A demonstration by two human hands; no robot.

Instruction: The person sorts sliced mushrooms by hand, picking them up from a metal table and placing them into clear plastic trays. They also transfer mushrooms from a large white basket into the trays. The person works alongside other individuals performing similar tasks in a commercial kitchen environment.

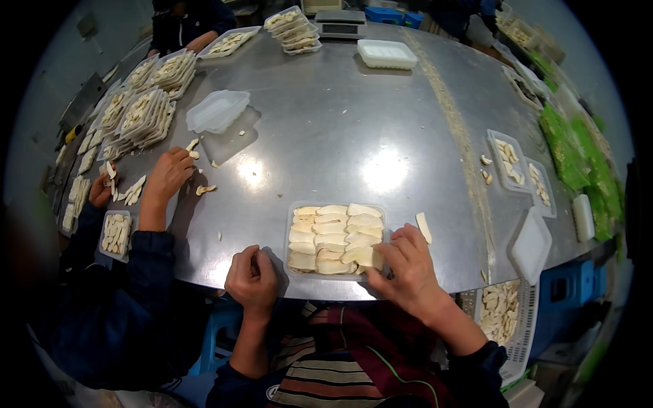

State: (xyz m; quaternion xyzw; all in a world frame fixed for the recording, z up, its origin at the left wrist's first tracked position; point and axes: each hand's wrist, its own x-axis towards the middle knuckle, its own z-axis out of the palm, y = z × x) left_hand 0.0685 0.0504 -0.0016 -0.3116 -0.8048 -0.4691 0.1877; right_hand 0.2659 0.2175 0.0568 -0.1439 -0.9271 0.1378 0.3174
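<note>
A clear plastic tray at the table's near edge holds pale dried slices, seemingly mushroom, laid overlapping in three columns. At its lower right corner my right hand pinches one pale slice between thumb and fingers, over the other slices. My left hand rests left of the tray, fingers curled; whether anything is inside them cannot be seen. A single loose slice lies on the metal table just beyond my right hand.
At left a co-worker's hands handle slices beside a small filled tray. Stacked filled trays stand farther back, near empty trays and a scale. At right are smaller trays, a white lid and a basket of slices.
</note>
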